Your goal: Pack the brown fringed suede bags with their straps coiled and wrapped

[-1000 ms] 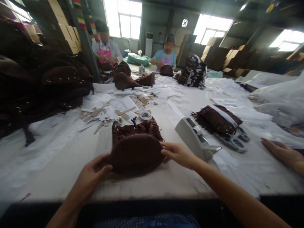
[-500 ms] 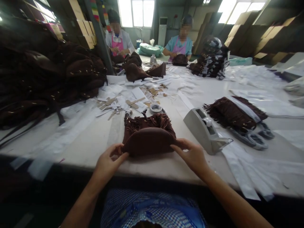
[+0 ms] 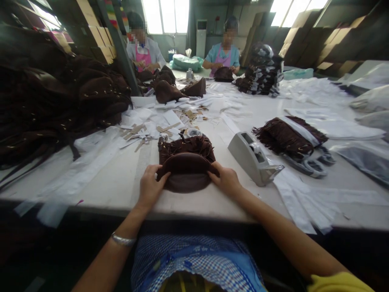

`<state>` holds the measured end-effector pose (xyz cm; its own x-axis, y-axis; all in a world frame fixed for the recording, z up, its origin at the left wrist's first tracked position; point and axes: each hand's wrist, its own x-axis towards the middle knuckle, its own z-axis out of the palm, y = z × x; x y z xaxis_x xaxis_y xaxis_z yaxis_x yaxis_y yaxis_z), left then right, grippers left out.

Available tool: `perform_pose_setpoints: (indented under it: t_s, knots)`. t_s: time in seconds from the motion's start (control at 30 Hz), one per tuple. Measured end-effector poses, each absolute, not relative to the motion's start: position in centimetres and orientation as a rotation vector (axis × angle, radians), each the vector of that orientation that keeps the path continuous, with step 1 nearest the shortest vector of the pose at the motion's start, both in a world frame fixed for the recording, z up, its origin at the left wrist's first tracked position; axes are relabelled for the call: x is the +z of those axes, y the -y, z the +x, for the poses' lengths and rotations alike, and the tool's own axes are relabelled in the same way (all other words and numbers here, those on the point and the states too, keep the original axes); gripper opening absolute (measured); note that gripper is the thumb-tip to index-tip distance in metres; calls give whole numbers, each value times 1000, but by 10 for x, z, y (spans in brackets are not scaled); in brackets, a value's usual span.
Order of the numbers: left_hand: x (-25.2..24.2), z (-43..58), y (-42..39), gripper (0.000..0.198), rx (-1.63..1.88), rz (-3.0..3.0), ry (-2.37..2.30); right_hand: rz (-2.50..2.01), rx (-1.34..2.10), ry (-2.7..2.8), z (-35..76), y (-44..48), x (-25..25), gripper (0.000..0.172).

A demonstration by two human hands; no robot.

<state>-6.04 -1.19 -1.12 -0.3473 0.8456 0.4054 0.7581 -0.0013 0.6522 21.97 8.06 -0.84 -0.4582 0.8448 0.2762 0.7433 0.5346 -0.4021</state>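
A dark brown fringed bag (image 3: 187, 162) lies on the table in front of me, its rounded bottom toward me and its fringe on the far side. My left hand (image 3: 152, 182) pinches the left edge of the bottom between thumb and fingers. On the right edge, my right hand (image 3: 225, 178) grips in the same way. The bottom panel shows a crease across its middle, with the lower half resting toward the table's front. Just beyond the bag, partly hidden by it, is a tape roll (image 3: 193, 133).
A grey tape dispenser (image 3: 253, 158) stands to the right, near a wrapped fringed bag (image 3: 291, 138). Dark bags (image 3: 60, 97) are heaped at the left. Paper scraps (image 3: 170, 121) litter the middle of the table (image 3: 106, 182). Two co-workers (image 3: 223, 56) handle bags across it.
The bag's bottom has folded, so a crease and a lower half now show. Both hands have moved closer together and slightly away from me along its sides. The camera view has shifted a little.
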Motion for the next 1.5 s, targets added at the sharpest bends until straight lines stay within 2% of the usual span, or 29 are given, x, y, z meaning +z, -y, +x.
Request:
perform_pose_setpoints:
  t_s: [0.17,0.37,0.4,0.5,0.57,0.7,0.8,0.9,1.03,1.07,1.13,1.2,1.33,1.4,1.5]
  knots:
    - [-10,-59,18,32,1110,1899,-2255,-1300,108,2393,219,-86,-25,24]
    - [23,-52,7,72,1135,2093,-2087,-1215,34,2511,222,-90,-15,27]
    - [29,-50,0,70,1144,2086,-2039,-1198,23,2529,223,-91,-11,28]
    - [42,-48,-22,42,1091,2120,-1937,-1116,31,2553,231,-94,6,33]
    - [49,-51,-33,30,982,2178,-1884,-1017,116,2526,237,-97,15,31]
    - [67,-59,-42,30,497,2279,-1886,-881,600,2373,244,-107,17,23]
    - [83,-55,-48,46,163,2358,-1924,-914,889,2312,240,-112,11,19]
    - [88,-44,-60,53,279,2495,-1838,-954,918,2296,237,-112,6,12]
    - [57,-41,-64,26,642,2608,-1421,-1007,847,2213,239,-108,-1,10]
    - [45,-42,-61,26,706,2635,-1318,-1033,820,2169,240,-107,-3,11]
    - [22,-43,-48,38,792,2695,-1182,-1075,775,2097,242,-105,-6,15]
    - [9,-43,-33,47,786,2701,-1198,-1095,721,2096,242,-104,-9,18]
    - [10,-34,-13,47,629,2605,-1352,-1107,487,2244,245,-99,-12,16]
    - [11,-29,-9,46,677,2652,-1387,-1056,332,2298,248,-94,-12,18]
    - [1,-23,-6,45,817,2803,-1437,-879,111,2309,251,-82,-9,31]
